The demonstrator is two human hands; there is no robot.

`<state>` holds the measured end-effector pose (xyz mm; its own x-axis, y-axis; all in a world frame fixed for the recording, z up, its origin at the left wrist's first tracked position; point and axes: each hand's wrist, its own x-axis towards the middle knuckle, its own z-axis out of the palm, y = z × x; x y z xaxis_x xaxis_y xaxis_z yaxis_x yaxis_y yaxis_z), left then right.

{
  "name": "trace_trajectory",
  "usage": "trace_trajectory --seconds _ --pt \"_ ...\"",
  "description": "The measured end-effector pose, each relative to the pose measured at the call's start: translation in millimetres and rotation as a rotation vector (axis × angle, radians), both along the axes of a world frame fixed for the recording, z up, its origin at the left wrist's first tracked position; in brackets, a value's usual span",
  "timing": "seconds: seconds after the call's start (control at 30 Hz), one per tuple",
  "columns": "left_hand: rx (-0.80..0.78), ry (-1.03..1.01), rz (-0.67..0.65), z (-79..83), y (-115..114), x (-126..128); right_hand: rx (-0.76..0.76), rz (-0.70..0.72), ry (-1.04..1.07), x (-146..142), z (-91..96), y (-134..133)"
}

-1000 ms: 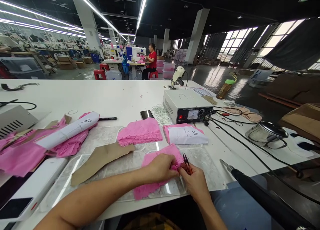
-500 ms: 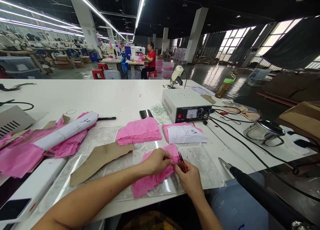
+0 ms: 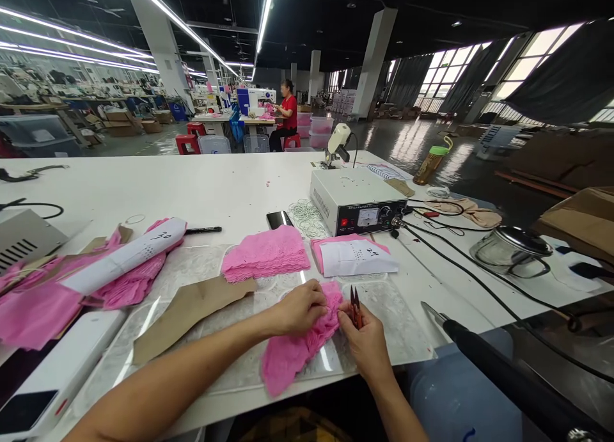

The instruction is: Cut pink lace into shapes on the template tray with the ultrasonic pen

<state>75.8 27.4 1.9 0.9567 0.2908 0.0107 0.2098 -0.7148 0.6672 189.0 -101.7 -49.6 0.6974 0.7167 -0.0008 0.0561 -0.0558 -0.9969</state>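
Note:
Pink fabric pieces lie bunched on a clear plastic sheet at the table's front. My left hand grips the top of this fabric with curled fingers. Thread snips with orange handles sit in my right hand, blades pointing up, while its thumb and fingertip touch the fabric's right edge. Just beyond are a stack of pink fabric pieces and another pink bundle wrapped in white paper marked with a number. To the left lies a brown paper piece.
A control box with a meter stands behind the bundles, beside a phone and loose thread. At right are a glass jar and a black-handled tool with a cable. More pink fabric lies left. A person sits farther back.
The pink fabric under my hands has become more bunched, and its lower end has shifted slightly right and toward me. The snips now point more upright.

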Motion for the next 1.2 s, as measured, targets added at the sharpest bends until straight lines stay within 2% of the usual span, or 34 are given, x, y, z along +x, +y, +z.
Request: trace_trajectory --seconds 0.1,0.23,0.37,0.5,0.67,0.77,0.87,1.03,1.2 --pt "-0.08 -0.071 -0.058 -0.3 6.1 -2.0 0.033 -0.005 0.109 3.8 -1.1 3.6" --pt "-0.392 -0.151 -0.201 -2.1 18.2 -2.6 0.053 0.014 0.269 2.0 2.0 8.2" --pt "-0.666 -0.148 -0.311 -3.2 28.7 0.2 0.065 0.039 0.403 -5.4 7.4 12.5" --pt "-0.863 -0.092 -0.292 -5.4 32.1 1.6 0.098 0.025 0.481 -14.9 10.2 17.4" --pt "-0.853 -0.094 -0.189 -11.0 33.9 -0.2 0.163 -0.039 0.483 -20.0 10.5 21.9" --pt "-0.829 -0.088 -0.152 -13.9 35.9 -1.9 0.191 -0.058 0.465 -16.7 12.3 14.7" --pt "-0.82 -0.096 -0.142 -16.8 37.2 -3.1 0.156 0.035 0.543 -14.7 16.3 -2.2" --pt "-0.836 -0.144 -0.169 -20.9 37.0 -3.2 0.003 0.262 0.641 -24.6 20.9 -23.3" --pt "-0.844 -0.174 -0.205 -20.4 35.8 -2.9 -0.006 0.262 0.623 -34.0 14.0 -20.3"
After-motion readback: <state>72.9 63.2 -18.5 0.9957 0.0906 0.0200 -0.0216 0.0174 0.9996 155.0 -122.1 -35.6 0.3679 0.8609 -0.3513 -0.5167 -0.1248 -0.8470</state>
